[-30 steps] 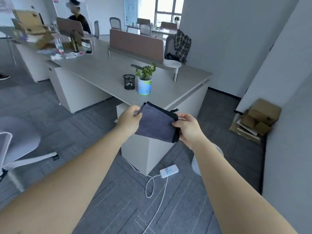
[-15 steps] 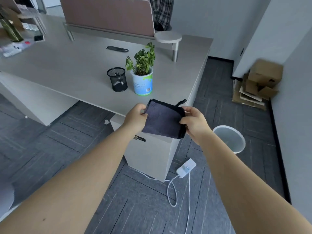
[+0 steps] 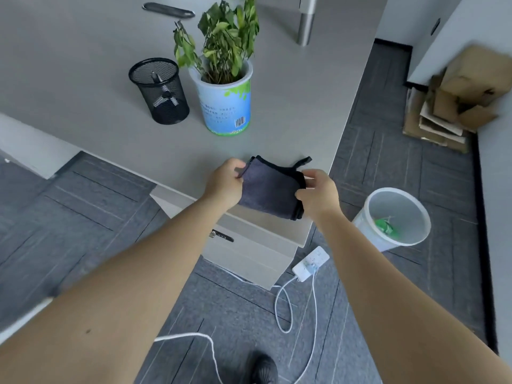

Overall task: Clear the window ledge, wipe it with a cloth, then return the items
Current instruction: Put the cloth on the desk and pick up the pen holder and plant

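I hold the folded dark cloth by both side edges over the near corner of the grey desk: my left hand pinches its left edge, my right hand grips its right edge. Farther back on the desk stand a potted plant and, just beside it, a black mesh pen holder.

Folded dark grey cloth, black-edged, over the desk corner

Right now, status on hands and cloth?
Left hand and right hand both pinching folded cloth over desk corner. Plant pot and pen holder beyond, untouched.
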The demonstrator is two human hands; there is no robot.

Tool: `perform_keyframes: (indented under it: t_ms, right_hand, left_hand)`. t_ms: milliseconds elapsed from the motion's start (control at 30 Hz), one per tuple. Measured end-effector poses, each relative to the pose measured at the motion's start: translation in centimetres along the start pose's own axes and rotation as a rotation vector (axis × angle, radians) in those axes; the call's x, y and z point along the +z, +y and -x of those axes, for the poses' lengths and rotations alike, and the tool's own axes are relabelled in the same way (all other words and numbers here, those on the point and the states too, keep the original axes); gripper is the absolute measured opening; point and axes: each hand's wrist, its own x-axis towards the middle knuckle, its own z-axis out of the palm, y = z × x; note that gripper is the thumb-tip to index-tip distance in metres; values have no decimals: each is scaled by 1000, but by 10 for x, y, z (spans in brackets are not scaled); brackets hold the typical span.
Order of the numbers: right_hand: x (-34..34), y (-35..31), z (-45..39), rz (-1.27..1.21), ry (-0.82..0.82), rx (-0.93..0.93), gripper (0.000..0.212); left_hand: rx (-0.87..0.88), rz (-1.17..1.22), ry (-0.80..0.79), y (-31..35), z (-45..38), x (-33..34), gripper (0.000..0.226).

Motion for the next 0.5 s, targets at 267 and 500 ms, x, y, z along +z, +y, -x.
perform_keyframes:
  t_ms: [267, 500]
  right_hand:
    - [11, -32, -15, 394, 94, -101, 53]
    - [70, -82, -19, 172, 19, -173, 78]
  left_hand:
    - [-18, 51, 101, -1, -17, -24, 34]
    - [-83, 208, 280, -21, -43, -96, 47]
